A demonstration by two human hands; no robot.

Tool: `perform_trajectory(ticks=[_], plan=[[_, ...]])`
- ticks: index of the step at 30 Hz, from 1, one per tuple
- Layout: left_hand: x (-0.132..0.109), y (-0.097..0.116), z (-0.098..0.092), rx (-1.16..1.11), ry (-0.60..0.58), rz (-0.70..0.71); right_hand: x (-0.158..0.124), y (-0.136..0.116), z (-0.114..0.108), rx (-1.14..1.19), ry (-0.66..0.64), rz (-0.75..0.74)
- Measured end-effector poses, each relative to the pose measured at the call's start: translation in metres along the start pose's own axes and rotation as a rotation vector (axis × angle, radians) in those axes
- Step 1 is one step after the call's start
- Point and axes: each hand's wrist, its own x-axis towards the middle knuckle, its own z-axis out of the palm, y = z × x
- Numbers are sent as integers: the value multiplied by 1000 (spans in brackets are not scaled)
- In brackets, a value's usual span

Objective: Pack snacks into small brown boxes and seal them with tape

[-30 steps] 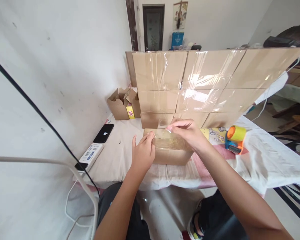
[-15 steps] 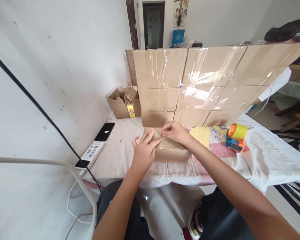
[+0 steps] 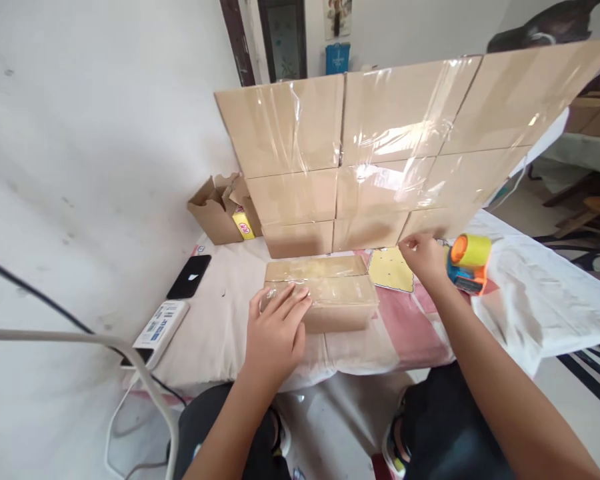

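Observation:
My left hand (image 3: 279, 323) lies on the left part of a small closed cardboard box (image 3: 337, 319), fingers outstretched on its top. Clear tape (image 3: 330, 288) shines along the top of that box. To the right of the box, above the cloth, my right hand (image 3: 423, 257) is closed with thumb and fingers pinched. Whatever it may hold is too small to make out. Just beyond its knuckles stands a tape dispenser (image 3: 469, 263) with a yellow roll and an orange and blue body.
A wall of stacked, taped cardboard boxes (image 3: 385, 143) stands behind the small box. An open carton (image 3: 213, 213) sits at the back left. A phone (image 3: 189, 276) and a white box (image 3: 160, 330) lie along the left edge. Cables (image 3: 80, 337) hang at left.
My right hand has left the small box's top and moved right, close to the tape dispenser. My left hand stays on the box, now lying flatter. The view has shifted slightly.

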Motion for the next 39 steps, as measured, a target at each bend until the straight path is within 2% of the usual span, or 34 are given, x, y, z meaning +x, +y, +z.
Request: perform_trajectory(ticks=[2,4,6,9,13,19,26,31,35,39], plan=[[-1,3,2,26,-2,7,-2,28,8,41,-13,44],[-2,1,6,55,14,30,-4,43,18,61,-59,49],[-2,-4,10,64,22,68,-4,49,27,41,-96,6],[-3,-11,13,66,45,105,-3,49,33,-102,-69,-8],[-6,-14,17,71,67,106,2,51,27,-164,-112,92],[-11,-16,25,53,118,79,28,80,12,-163,-192,297],[-10,-16,28,46,147,83,50,100,14,-214,-260,343],[-9,-17,29,26,199,112,61,105,10,-239,-211,398],[-8,-16,29,21,189,119,67,117,9,-216,-110,313],[-7,-16,30,11,201,105,66,128,13,-184,-157,182]])
